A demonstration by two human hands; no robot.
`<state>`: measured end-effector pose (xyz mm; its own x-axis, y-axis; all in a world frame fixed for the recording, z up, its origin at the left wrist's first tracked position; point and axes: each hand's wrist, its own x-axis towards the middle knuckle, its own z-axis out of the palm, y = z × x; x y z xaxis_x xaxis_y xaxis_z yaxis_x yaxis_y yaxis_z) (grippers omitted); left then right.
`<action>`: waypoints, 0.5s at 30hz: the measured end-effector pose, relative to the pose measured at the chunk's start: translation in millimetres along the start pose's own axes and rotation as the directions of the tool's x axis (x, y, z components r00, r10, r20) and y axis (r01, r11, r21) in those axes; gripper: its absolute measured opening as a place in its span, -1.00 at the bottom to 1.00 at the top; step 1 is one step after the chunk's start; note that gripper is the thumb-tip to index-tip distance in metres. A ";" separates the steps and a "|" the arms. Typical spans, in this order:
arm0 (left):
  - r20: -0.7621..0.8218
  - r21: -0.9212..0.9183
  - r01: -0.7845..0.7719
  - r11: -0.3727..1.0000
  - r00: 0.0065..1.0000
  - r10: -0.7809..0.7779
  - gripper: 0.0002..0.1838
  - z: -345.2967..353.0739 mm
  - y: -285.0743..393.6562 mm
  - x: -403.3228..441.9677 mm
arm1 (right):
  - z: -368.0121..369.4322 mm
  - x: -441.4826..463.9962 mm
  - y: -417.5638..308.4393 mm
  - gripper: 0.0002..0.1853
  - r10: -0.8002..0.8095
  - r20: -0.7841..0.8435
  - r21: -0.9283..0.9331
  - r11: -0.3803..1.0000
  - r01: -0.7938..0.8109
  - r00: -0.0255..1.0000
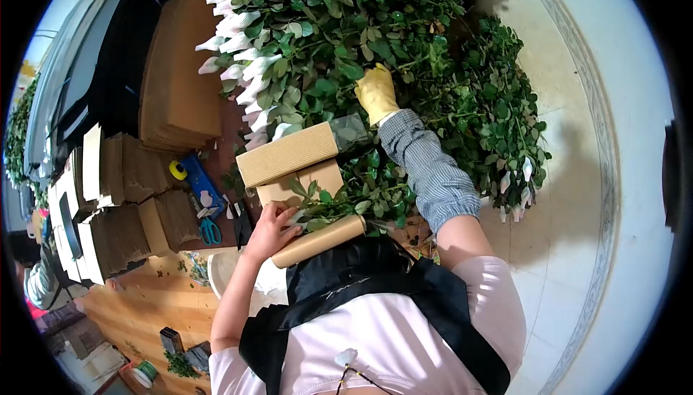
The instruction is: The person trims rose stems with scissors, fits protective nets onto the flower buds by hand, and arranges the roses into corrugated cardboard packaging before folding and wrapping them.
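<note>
My left hand (270,232), bare, lies at the left end of an unfolded corrugated cardboard wrapper (289,158). Its fingers are apart and rest by the leafy rose stems (375,191) on the wrapper; the flower heads under the fingers are mostly hidden. The wrapper's near flap (321,240) curls up against my apron. My right hand (377,93), in a yellow glove under a checked sleeve, reaches into the big pile of roses (339,27). Its fingers are curled among the leaves, and what they grip is hidden. White netted rose heads (249,70) line the pile's left side.
Stacks of cardboard sheets (177,70) and folded cardboard (119,240) stand at left. Blue scissors (210,230) and a blue tape dispenser (202,186) lie by the table edge. More roses (505,106) hang at right. Another person (41,279) is at far left.
</note>
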<state>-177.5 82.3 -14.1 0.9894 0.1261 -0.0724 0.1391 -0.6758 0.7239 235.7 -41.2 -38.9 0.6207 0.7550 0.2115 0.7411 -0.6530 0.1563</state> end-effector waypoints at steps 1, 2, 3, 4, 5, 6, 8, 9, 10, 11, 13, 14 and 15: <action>-0.020 0.055 -0.020 0.998 1.000 0.021 -0.55 -0.3 3.7 -1.2 | -19.5 -6.7 -3.4 -0.93 -0.009 -0.068 0.100 0.995 0.016 0.998; -0.022 0.049 -0.015 0.999 1.000 0.017 -0.55 1.2 1.1 -2.0 | -41.4 -11.7 -6.0 -0.87 -0.013 -0.137 0.195 0.980 0.040 0.991; -0.029 -0.004 -0.007 1.000 1.000 0.007 -0.57 3.4 -3.5 -2.5 | -61.3 -16.9 0.6 -0.86 -0.014 -0.206 0.212 0.975 0.059 0.978; -0.041 -0.059 0.005 0.998 0.999 -0.007 -0.58 6.2 -6.9 -3.1 | -69.0 -18.8 12.7 -0.87 0.074 -0.185 0.109 0.993 -0.055 0.980; -0.070 -0.054 -0.021 0.998 0.997 0.017 -0.60 8.0 -9.1 -3.7 | -58.0 -25.9 37.6 -0.87 0.159 -0.324 0.221 0.971 -0.088 0.933; -0.078 -0.054 -0.027 0.998 0.997 0.022 -0.60 8.9 -10.1 -3.9 | -65.4 -36.4 59.4 -0.87 0.183 -0.428 0.168 0.978 -0.121 0.885; -0.094 -0.048 -0.043 0.998 0.995 0.038 -0.59 10.8 -12.9 -4.4 | -92.9 -63.9 89.2 -0.86 0.213 -0.259 0.078 0.977 -0.200 0.942; -0.084 -0.053 -0.056 0.997 0.995 0.052 -0.54 9.6 -13.8 -4.1 | -120.6 -73.8 86.9 -0.82 0.130 -0.262 0.143 0.985 -0.095 0.956; -0.089 -0.112 -0.022 0.994 0.996 0.012 -0.51 9.6 -13.0 -3.5 | -130.5 -84.3 84.1 -0.76 0.133 -0.301 0.427 0.904 0.009 0.944; -0.086 -0.169 0.014 0.986 0.996 -0.029 -0.47 9.3 -10.9 -3.5 | -142.0 -101.0 77.6 -0.72 0.134 -0.255 0.434 0.901 -0.010 0.958; -0.131 -0.160 0.016 0.987 0.991 -0.038 -0.59 4.7 -5.6 -1.6 | -180.5 -125.4 48.7 -0.71 0.087 0.021 0.512 0.855 -0.086 0.996; -0.122 -0.109 0.020 0.994 0.992 -0.033 -0.61 7.1 -9.8 -0.6 | -170.2 -141.4 39.0 -0.71 0.092 0.127 0.680 0.717 -0.154 0.988; -0.101 -0.060 0.026 0.998 0.994 -0.032 -0.62 9.5 -14.2 -2.9 | -158.8 -158.8 28.1 -0.70 0.078 0.243 0.805 0.540 -0.246 0.967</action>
<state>-182.0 84.6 -30.6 0.9750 0.2206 -0.0258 0.1622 -0.6277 0.7614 117.3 -188.9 85.1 0.7202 0.6935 -0.0179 0.4537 -0.4903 -0.7441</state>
